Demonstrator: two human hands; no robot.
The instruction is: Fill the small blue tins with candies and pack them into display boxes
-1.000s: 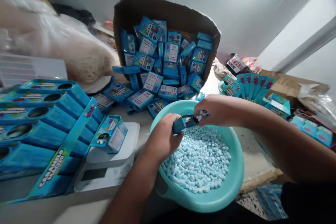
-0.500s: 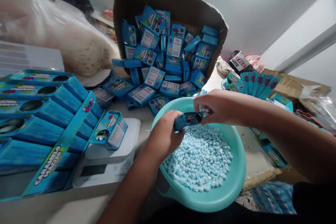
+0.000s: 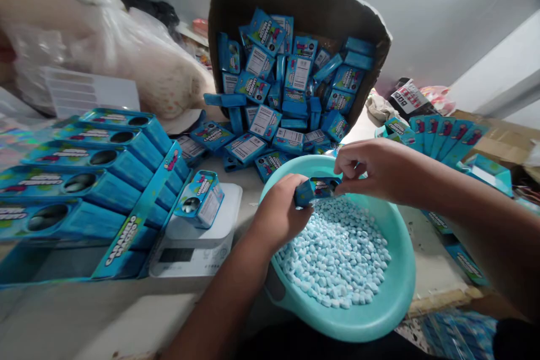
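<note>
Scale (image 3: 200, 237) left of basin (image 3: 399, 278) — open carton (image 3: 291, 4) behind

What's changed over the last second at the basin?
The candies seen in the right hand earlier no longer show there. Unchanged: the left hand grips a small box over the basin, right hand at its open end; another box sits on the scale.

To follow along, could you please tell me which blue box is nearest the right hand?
The box gripped by the left hand above the tub: its end is beside the right hand; only it is held.
</note>
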